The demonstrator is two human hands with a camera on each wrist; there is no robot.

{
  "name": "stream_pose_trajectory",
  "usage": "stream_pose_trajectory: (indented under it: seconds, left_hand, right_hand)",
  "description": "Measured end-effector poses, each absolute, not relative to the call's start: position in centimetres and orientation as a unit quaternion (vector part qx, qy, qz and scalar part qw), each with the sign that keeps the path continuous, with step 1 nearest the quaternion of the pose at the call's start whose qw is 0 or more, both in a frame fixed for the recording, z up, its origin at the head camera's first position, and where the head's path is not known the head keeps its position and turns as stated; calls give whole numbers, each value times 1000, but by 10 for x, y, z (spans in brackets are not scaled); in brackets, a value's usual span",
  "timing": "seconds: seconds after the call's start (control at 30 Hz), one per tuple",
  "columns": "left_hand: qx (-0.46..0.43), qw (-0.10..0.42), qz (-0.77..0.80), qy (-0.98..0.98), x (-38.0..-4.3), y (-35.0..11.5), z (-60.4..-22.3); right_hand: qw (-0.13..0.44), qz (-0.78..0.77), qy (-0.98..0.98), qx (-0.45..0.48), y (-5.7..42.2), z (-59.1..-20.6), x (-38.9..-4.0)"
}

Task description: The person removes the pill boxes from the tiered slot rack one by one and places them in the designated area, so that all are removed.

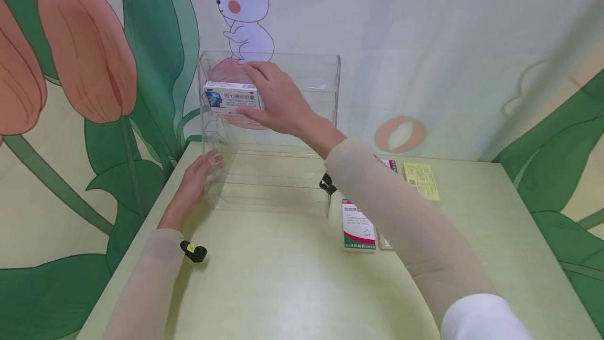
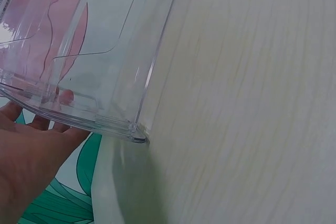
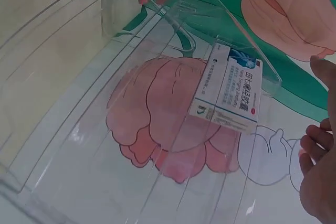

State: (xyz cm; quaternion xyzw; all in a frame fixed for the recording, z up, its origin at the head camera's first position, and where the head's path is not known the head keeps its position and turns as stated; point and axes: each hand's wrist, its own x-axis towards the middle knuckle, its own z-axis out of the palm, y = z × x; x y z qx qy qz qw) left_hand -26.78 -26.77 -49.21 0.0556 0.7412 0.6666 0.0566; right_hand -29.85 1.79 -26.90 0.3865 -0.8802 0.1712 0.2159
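Observation:
A clear plastic tiered rack stands on the table against the wall. My left hand grips its left side panel low down; in the left wrist view the fingers of that hand are partly seen through the plastic. On the upper tier, at the left end, sits a white and blue medicine box, its printed front facing me. My right hand is at the box's right end with thumb and fingers spread. A gap shows between this hand and the box in the right wrist view.
Right of the rack lie a white, red and green medicine box and a yellow box. More boxes are partly hidden under my right sleeve. A printed curtain with a rabbit and tulips hangs behind the table.

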Motion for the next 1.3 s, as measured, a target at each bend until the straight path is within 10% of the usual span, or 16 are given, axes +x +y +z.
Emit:
stream_pose_trajectory:
  seconds: [0.77,1.3]
  left_hand:
    - [58,48,672,737,-267,-268,-494]
    - [53,39,685,725,-266,-264,-494]
  right_hand:
    - [81,18,-925,371,-20,-291,-319]
    - [175,217,-937,212,17,-298,-323]
